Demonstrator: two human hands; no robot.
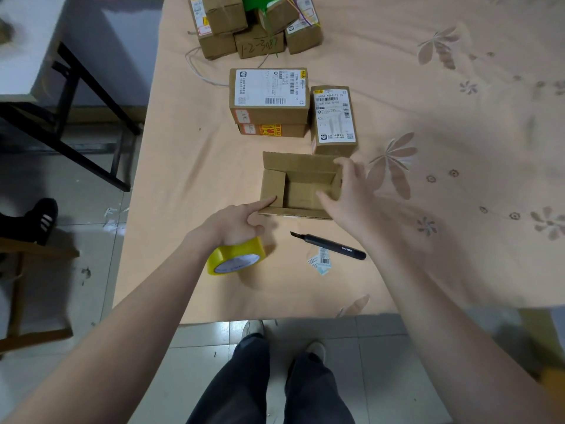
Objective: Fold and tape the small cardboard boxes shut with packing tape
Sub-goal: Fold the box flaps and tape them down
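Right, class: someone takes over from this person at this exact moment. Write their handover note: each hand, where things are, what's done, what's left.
Left hand: grips the yellow tape roll, forefinger on the open box's left flap.
Right hand: open, at the box's right flap.
Black knife lies on the cloth near the box.
Labelled boxes stand closed behind.
Done: nothing on this box yet.
Left: fold the flaps, tape it shut.

Soft, even indoor light; faint shadow right of right hand (345,191), which shows motion blur. Wide-angle bending at edges; corners dim, far right tablecloth (458,117) hazy.
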